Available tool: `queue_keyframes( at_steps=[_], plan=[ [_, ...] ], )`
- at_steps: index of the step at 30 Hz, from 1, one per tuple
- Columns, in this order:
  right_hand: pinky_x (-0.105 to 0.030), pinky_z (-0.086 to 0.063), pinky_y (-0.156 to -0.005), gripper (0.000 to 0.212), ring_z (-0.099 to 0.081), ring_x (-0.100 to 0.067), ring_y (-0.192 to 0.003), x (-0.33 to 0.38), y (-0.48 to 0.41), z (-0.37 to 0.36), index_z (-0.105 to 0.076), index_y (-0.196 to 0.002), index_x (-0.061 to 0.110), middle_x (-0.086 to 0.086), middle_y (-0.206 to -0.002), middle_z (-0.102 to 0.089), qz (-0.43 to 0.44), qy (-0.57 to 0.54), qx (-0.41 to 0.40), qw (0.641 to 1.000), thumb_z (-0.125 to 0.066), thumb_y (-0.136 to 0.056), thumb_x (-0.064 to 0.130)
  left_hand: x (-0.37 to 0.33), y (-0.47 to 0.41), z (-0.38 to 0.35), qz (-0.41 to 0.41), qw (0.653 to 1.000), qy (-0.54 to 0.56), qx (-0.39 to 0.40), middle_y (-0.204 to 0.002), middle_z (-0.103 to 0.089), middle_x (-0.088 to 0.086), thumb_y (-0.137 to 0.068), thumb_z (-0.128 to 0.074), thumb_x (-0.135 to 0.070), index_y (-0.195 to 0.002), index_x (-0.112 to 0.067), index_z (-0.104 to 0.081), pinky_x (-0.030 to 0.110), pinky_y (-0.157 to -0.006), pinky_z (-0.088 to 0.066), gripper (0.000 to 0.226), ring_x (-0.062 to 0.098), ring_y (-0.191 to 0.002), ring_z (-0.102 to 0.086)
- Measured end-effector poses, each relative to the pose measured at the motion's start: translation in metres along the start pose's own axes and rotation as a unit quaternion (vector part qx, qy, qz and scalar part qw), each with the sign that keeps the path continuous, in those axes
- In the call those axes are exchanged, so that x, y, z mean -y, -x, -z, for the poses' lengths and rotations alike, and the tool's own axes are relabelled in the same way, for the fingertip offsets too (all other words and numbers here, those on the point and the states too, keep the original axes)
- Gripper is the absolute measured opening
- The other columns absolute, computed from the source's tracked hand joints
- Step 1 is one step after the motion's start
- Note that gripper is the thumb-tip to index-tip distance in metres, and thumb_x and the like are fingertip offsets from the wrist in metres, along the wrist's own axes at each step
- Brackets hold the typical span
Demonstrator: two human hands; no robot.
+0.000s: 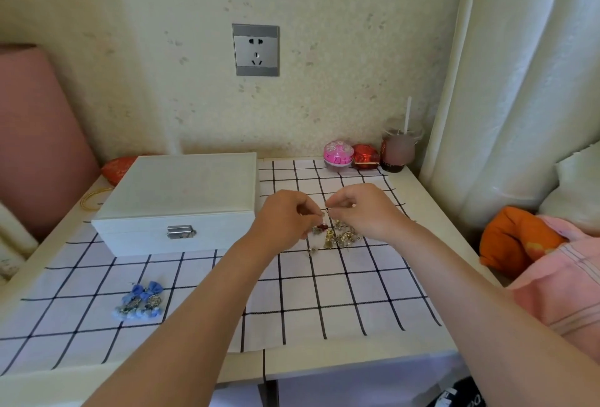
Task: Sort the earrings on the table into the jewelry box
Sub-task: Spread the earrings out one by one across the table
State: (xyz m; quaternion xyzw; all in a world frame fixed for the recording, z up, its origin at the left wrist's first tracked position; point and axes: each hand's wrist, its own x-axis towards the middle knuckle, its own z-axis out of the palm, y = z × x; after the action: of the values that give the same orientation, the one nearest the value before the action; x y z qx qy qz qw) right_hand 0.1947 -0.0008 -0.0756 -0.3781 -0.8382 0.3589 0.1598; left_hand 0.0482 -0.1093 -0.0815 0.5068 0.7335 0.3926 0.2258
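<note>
Both hands are over the middle of the table (431,199), above the checked cloth (324,293). The left hand (285,215) and right hand (360,212) are close together, fingertips almost meeting. Each has thumb and forefinger pinched; between them is a small earring (327,210), dark bit visible, too small to tell its shape. Looks like both hands are pinched on that one piece, though which hand actually carries it I cannot tell.

Just below the hands, a pile of earrings (339,236) lies on the cloth, gold and silver mixed, one reddish piece at the left edge of the pile. One small stray earring (312,250) lies just beside the pile, toward the near side.

A jewelry box (178,202), white, lid shut, metal clasp (180,232) on the front, sits on the left of the table, near the left hand but not touching it.

Blue bow earrings (139,301), a pair, lie side by side on the cloth at near left, well apart from the pile.

At the far edge: pink round tin (338,153), red box (366,156) touching it, cup (398,150) with a white stick in it. A gold bangle (94,198) lies left of the box. A wall socket (256,49) is above.
</note>
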Motion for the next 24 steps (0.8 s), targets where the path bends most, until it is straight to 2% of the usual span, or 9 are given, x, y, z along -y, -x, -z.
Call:
queue_keyframes(
  at_steps=[2,6,10,14,19,24],
  plan=[
    [-0.029,-0.052,-0.079,0.016,-0.064,-0.008,-0.090,-0.001,0.001,-0.001,-0.074,-0.103,0.031,0.013,-0.097,-0.070,0.040,0.158,0.005,0.987,-0.071,-0.089,0.025,0.002,0.002,-0.001,0.009,0.999,-0.029,0.029,-0.069,-0.071,0.000,-0.084,-0.076,-0.017,-0.077,-0.022,-0.072,0.029,-0.066,-0.061,0.009,0.018,-0.062,-0.068],
    [-0.029,-0.049,-0.078,0.014,-0.063,-0.009,-0.094,0.001,0.002,-0.006,-0.076,-0.098,0.036,0.016,-0.102,-0.071,0.075,0.253,0.032,0.964,-0.069,-0.089,0.027,0.002,0.009,0.001,0.011,0.994,-0.089,0.061,-0.065,-0.065,-0.010,-0.083,-0.077,-0.021,-0.076,-0.024,-0.074,0.019,-0.063,-0.051,0.008,0.005,-0.060,-0.059],
    [-0.027,-0.044,-0.072,0.013,-0.063,-0.010,-0.095,0.004,-0.001,-0.010,-0.078,-0.094,0.034,0.016,-0.101,-0.071,0.085,0.279,0.040,0.956,-0.070,-0.088,0.026,0.006,0.022,0.005,-0.007,0.986,-0.129,0.109,-0.081,-0.067,-0.014,-0.080,-0.079,-0.024,-0.081,-0.024,-0.076,0.018,-0.072,-0.049,0.003,0.004,-0.077,-0.061],
    [-0.028,-0.048,-0.074,0.013,-0.064,-0.012,-0.094,0.011,-0.001,-0.009,-0.078,-0.093,0.029,0.014,-0.101,-0.072,0.074,0.286,0.037,0.955,-0.067,-0.090,0.023,0.011,0.037,0.010,-0.032,0.978,-0.152,0.141,-0.084,-0.066,-0.017,-0.082,-0.077,-0.025,-0.088,-0.024,-0.076,0.010,-0.064,-0.040,0.006,-0.008,-0.069,-0.055],
    [-0.030,-0.051,-0.078,0.013,-0.066,-0.012,-0.093,0.011,0.003,-0.006,-0.078,-0.093,0.026,0.012,-0.101,-0.073,0.062,0.257,0.016,0.964,-0.066,-0.092,0.021,0.013,0.054,0.016,-0.020,0.965,-0.192,0.179,-0.091,-0.069,-0.012,-0.085,-0.073,-0.023,-0.089,-0.025,-0.073,0.019,-0.073,-0.049,0.005,0.000,-0.074,-0.057],
    [-0.033,-0.052,-0.074,0.014,-0.066,-0.016,-0.088,0.007,0.006,-0.011,-0.079,-0.089,0.024,0.009,-0.100,-0.070,0.087,0.288,0.010,0.954,-0.065,-0.092,0.021,0.017,0.067,0.025,-0.017,0.960,-0.211,0.181,-0.090,-0.068,-0.015,-0.086,-0.070,-0.024,-0.090,-0.030,-0.071,0.018,-0.073,-0.049,0.007,0.001,-0.079,-0.060]
  ],
)
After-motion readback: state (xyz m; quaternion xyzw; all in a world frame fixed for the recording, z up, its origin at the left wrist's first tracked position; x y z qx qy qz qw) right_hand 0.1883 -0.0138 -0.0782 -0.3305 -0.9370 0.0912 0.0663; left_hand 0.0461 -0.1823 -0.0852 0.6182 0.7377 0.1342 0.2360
